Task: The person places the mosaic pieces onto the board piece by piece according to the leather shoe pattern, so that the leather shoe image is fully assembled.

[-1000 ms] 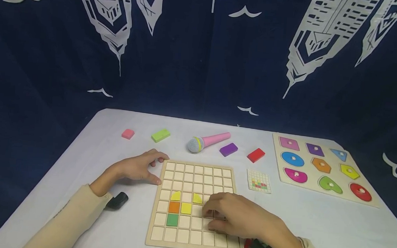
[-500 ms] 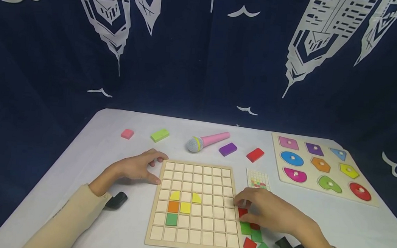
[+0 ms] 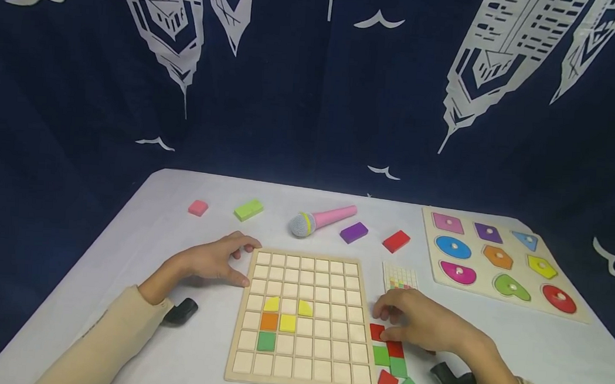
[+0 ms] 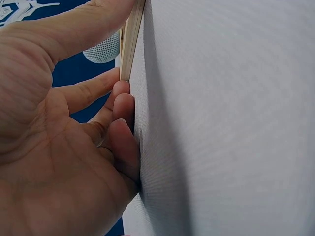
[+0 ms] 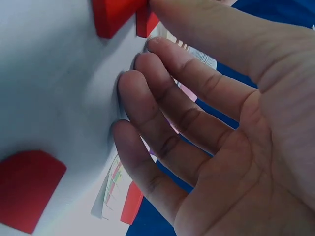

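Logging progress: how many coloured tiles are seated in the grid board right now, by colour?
In the grid board:
Yellow tiles: 3
Orange tile: 1
Green tile: 1
Total: 5

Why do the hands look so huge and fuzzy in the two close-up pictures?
Left wrist view: the left hand sits right against the lens, soft, casting a dark shadow on the table. Right wrist view: the right hand fills the frame, and the red tiles are blurred. Head view: even light, everything fairly sharp.
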Motion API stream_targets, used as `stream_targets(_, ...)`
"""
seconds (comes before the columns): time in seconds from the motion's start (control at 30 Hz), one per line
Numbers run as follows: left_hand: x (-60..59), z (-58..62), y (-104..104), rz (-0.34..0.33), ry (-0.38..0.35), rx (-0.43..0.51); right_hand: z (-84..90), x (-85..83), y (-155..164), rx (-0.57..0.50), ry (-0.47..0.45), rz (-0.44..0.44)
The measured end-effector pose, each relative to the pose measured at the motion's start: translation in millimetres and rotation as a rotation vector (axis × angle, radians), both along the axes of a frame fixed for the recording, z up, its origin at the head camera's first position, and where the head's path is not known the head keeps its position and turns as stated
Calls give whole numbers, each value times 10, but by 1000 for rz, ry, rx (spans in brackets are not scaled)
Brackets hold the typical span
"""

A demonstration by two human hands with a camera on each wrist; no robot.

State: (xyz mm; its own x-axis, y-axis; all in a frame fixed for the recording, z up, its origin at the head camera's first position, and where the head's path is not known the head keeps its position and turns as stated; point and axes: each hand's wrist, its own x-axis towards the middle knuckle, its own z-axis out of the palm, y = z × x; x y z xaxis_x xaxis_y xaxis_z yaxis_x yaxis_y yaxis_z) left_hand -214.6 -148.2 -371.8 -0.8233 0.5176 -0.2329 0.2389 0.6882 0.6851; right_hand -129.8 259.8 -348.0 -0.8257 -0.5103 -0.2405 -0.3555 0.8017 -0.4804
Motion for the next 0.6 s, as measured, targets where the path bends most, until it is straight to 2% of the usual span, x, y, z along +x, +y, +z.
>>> stream_targets(0.2, 2, 3, -1, -3, 17, -19, -5, 22, -27, 5, 8, 28)
stream_targets(0.6, -32, -33, -17, -10, 6, -1, 33, -9, -61, 10, 8, 87)
